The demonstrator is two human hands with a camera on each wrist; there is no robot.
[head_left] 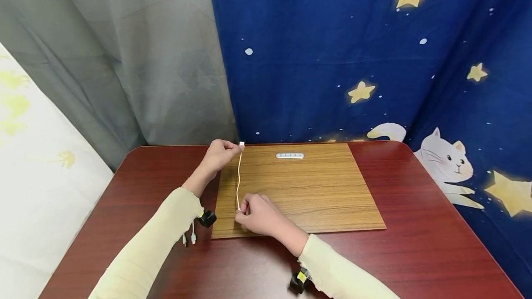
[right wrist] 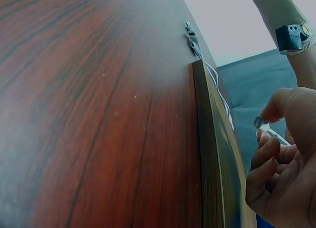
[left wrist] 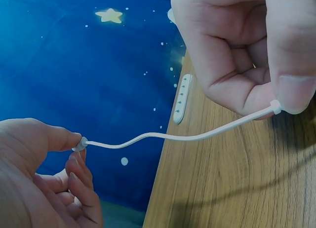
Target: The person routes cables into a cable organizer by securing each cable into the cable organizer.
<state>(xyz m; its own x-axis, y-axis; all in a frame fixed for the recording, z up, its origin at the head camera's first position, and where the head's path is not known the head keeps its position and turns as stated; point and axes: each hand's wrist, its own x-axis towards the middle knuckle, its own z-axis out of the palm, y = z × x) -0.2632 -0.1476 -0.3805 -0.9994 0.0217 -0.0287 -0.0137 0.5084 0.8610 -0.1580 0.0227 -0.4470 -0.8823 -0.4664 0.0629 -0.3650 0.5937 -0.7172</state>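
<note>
A short white charging cable (head_left: 238, 179) is stretched, with a slight wave, between my two hands above a wood-grain board (head_left: 307, 193). At the board's far left corner my left hand (head_left: 219, 155) pinches one white end between thumb and fingertips. My right hand (head_left: 259, 214), nearer the board's front left, pinches the other end. The right wrist view shows a metal-tipped plug (right wrist: 258, 122) sticking out past the right thumb and fingers. Near the board's back edge lies a white slotted strip (head_left: 289, 155), touched by neither hand.
Other white cables (right wrist: 212, 72) lie on the red-brown table (head_left: 415, 230) along the board's left side, their plugs (head_left: 193, 238) by its front left corner. Partly, my left sleeve (head_left: 158, 234) covers them. A grey curtain (head_left: 174, 59) and blue starry curtain (head_left: 316, 59) hang behind.
</note>
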